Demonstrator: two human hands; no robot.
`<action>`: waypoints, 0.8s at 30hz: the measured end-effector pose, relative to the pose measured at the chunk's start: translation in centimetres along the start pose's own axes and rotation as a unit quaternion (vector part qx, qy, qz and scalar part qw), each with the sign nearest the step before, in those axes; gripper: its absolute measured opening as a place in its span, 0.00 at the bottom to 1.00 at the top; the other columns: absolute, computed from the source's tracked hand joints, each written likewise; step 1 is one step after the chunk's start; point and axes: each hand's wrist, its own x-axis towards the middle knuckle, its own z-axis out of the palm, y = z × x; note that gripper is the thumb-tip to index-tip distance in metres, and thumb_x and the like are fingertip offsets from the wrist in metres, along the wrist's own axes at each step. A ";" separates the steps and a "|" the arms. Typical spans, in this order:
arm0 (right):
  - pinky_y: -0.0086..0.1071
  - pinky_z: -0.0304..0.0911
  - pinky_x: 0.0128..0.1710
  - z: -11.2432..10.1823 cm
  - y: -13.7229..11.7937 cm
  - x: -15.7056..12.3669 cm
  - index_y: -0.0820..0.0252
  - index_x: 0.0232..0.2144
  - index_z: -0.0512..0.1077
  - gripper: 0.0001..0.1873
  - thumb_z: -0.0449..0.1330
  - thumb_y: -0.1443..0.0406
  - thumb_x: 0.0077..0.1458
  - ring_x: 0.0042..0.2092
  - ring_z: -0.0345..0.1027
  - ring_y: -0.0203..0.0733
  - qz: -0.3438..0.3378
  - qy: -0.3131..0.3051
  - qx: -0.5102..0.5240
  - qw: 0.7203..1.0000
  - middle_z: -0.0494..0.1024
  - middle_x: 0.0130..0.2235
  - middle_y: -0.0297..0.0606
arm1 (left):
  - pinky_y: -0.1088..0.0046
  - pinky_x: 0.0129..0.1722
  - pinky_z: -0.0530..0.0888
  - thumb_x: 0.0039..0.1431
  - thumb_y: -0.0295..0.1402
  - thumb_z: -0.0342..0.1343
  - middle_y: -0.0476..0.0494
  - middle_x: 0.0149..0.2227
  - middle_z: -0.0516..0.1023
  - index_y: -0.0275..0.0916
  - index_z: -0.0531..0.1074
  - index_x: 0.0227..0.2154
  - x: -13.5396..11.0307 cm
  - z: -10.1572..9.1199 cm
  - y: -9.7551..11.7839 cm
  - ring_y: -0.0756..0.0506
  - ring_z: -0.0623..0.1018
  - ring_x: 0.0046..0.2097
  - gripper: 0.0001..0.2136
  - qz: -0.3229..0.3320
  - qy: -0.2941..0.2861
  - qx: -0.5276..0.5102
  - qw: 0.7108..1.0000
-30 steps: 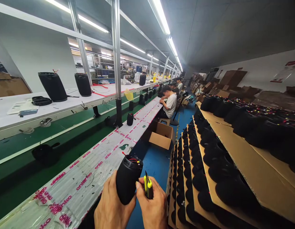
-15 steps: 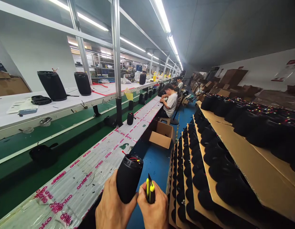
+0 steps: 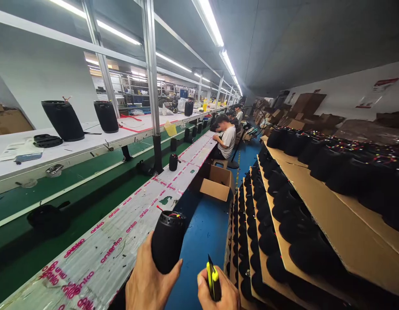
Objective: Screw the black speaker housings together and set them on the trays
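My left hand [image 3: 151, 271] is wrapped round a black cylindrical speaker housing [image 3: 168, 245], held nearly upright beside the bench edge. Its open top shows a rim with holes and short red and yellow wires. In my right hand [image 3: 217, 288] is a yellow and black utility knife [image 3: 213, 277], its dark blade pointing up. The knife is apart from the housing, to its right and a little lower. Both hands are low in the view, over the blue floor and the near side of the bench [image 3: 135, 219].
Stacked cardboard layers [image 3: 316, 215] full of black housings rise at my right. An open carton [image 3: 215, 189] stands on the floor ahead, near a seated person [image 3: 225, 137]. One small housing [image 3: 173, 162] is on the bench. Two larger housings [image 3: 105, 117] stand on the upper shelf.
My right hand has moved away to the right and down with the knife, widening the gap to the housing. My left hand still holds the housing, now slightly further left.
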 end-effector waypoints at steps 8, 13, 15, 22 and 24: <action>0.26 0.70 0.34 1.2 -3.4 3.4 0.53 0.33 0.77 0.07 0.59 0.64 0.62 0.32 0.77 0.39 -0.009 -0.032 0.063 0.997 0.80 0.31 0.33 | 0.52 0.51 0.77 0.57 0.53 0.58 0.38 0.64 0.70 0.46 0.55 0.66 -1.1 0.5 0.9 0.30 0.76 0.60 0.37 0.001 -0.008 -0.027 1.000; 0.24 0.69 0.30 0.9 -4.1 4.6 0.54 0.29 0.76 0.09 0.58 0.66 0.59 0.28 0.75 0.36 -0.046 -0.029 0.036 0.998 0.79 0.28 0.31 | 0.57 0.53 0.78 0.60 0.49 0.59 0.35 0.63 0.72 0.41 0.56 0.66 -1.5 1.1 0.5 0.32 0.77 0.59 0.36 0.030 0.035 0.020 0.999; 0.24 0.68 0.29 0.8 -4.1 4.7 0.55 0.28 0.75 0.09 0.57 0.67 0.58 0.27 0.74 0.36 -0.055 -0.024 0.023 0.998 0.78 0.27 0.30 | 0.60 0.54 0.78 0.61 0.48 0.59 0.35 0.62 0.73 0.40 0.57 0.65 -1.6 1.4 0.2 0.33 0.78 0.58 0.34 0.055 0.065 0.041 0.996; 0.24 0.65 0.27 1.2 -4.8 4.6 0.55 0.26 0.70 0.08 0.56 0.68 0.57 0.24 0.70 0.34 -0.077 0.018 -0.012 0.997 0.74 0.24 0.28 | 0.61 0.50 0.79 0.60 0.47 0.60 0.34 0.62 0.72 0.40 0.55 0.66 -1.9 1.4 0.2 0.32 0.79 0.56 0.35 0.053 0.075 0.050 0.995; 0.24 0.66 0.28 1.4 -4.5 4.1 0.55 0.27 0.70 0.08 0.55 0.69 0.57 0.25 0.71 0.34 -0.086 0.026 -0.006 0.996 0.75 0.25 0.29 | 0.61 0.49 0.79 0.59 0.49 0.59 0.35 0.63 0.72 0.42 0.55 0.66 -1.9 1.3 0.3 0.32 0.79 0.56 0.36 0.045 0.057 0.034 0.997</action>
